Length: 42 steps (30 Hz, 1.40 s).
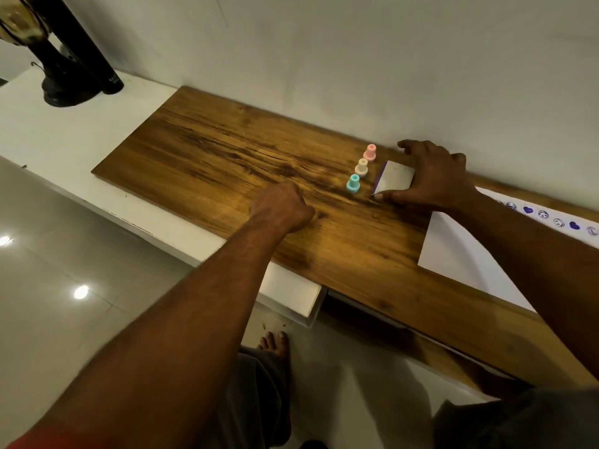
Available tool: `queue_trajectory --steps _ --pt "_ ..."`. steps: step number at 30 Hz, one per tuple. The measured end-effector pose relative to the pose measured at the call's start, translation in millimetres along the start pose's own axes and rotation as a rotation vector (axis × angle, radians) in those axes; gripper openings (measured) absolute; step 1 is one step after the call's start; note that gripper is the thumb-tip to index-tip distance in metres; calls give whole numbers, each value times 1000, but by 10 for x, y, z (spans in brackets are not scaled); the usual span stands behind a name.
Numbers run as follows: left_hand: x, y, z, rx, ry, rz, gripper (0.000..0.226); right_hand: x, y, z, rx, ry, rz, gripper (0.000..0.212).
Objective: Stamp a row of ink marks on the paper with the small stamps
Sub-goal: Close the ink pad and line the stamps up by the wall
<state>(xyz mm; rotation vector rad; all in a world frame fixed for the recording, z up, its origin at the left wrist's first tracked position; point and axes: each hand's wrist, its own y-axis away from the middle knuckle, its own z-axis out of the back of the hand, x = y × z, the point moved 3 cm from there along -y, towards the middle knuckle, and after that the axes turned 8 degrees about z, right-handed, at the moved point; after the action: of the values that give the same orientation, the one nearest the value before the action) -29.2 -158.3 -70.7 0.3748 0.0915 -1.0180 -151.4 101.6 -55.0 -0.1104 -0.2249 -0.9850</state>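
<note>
Pale wall (356,59) runs behind everything we see, with glossy floor tiles (48,270) below to the left, and between them lies the long wooden worktop (210,150) that carries the job. Next in size is the white paper (460,254), lying at the right end of the worktop and partly crossed by the right forearm. Our right hand (434,176) sits further in, thumb at the near corner and fingers reaching over the far edge of a flat white box with a purple edge, which we take to be the ink pad (397,178); the hand holds it between thumb and fingers, and its lid looks shut. Our left hand (280,205) rests on bare wood, fingers curled into a fist with nothing showing in it. Just left of the pad stand the three small stamps, the teal stamp (352,184), the cream stamp (361,167) and the pink stamp (369,152), upright, in a tidy line and untouched by either hand. Smallest are the purple marks (551,218), hearts and round faces, running in a row along the paper's far edge. We judge the stamping essentially done, with only tidying up left, though the row's right end runs out of view.
</note>
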Motion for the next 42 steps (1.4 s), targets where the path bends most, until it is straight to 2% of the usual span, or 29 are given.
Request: queue_trajectory --steps 4,12,21,24,27,31,35,39,42 --pt "-56 8 -1 -2 -5 0 31 4 14 -93 113 1 17 132" --pt "-96 -5 -15 9 2 8 28 -23 -39 -177 95 -22 40 121" --pt "-173 29 31 47 -47 1 29 0 -15 -153 105 -47 33 123" --pt "-225 64 83 49 -77 -4 32 39 43 -42 30 -58 45 123" --pt "-317 120 143 13 -102 -28 28 21 137 181 -79 -54 54 112" --pt "-675 349 167 -72 -83 -175 26 -217 502 445 -121 -39 -1 97" --pt "-1196 788 -47 -102 -83 -465 31 -672 1102 569 -33 18 -170 101" --pt "-1607 1201 -459 -71 -189 -678 59 -1157 1782 592 30 43 -341 107" --pt "-1747 1307 -707 -27 -333 -701 76 -1418 2198 563 53 48 -440 106"
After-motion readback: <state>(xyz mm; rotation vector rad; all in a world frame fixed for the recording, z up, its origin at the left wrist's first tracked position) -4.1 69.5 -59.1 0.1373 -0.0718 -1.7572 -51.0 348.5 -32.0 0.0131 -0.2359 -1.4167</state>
